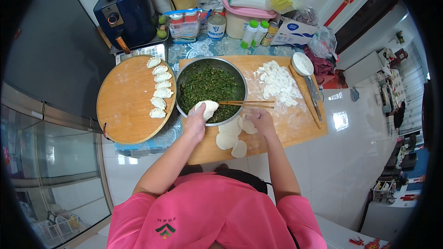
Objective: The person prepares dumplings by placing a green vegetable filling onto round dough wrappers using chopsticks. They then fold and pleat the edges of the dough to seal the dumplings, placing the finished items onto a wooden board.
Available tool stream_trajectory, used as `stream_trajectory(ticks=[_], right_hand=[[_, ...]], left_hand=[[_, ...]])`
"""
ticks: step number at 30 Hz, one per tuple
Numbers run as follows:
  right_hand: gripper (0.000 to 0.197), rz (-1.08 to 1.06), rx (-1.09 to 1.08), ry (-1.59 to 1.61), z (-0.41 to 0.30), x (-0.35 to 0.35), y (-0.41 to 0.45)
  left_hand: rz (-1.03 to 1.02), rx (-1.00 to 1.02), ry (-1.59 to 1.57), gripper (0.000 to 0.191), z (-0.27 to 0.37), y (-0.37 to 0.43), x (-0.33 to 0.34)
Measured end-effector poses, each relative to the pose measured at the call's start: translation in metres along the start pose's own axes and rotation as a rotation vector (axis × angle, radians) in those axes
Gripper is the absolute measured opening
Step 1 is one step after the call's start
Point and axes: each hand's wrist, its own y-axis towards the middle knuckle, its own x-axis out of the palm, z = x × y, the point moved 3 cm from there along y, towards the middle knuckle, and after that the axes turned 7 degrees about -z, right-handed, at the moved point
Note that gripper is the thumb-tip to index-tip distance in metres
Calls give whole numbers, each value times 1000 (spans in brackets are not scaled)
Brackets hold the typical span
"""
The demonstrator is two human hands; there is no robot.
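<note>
My left hand holds a folded white dumpling over the near left rim of a metal bowl. Green chopped filling lies in the bowl, and wooden chopsticks rest in it, sticking out to the right. At the right, my right hand has its fingertips at the edge of a round dough wrapper; whether it grips it I cannot tell. More wrappers overlap on the wooden board nearer to me. Several pleated dumplings form a column on a round tray.
On the wooden board at the right are small dough pieces, a rolling pin, a knife and a white bowl of flour. Behind stand a blue air fryer, a can and bottles.
</note>
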Motion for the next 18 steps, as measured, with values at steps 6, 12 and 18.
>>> stream_trajectory(ticks=[6, 12, 18], right_hand=[[14, 250, -396, 891, -15, 17, 49], [11, 203, -542, 365, -46, 32, 54], [16, 359, -434, 318, -69, -13, 48]], left_hand=[[-9, -72, -187, 27, 7, 13, -16], [-8, -171, -270, 26, 14, 15, -18], [39, -173, -288, 26, 17, 16, -23]])
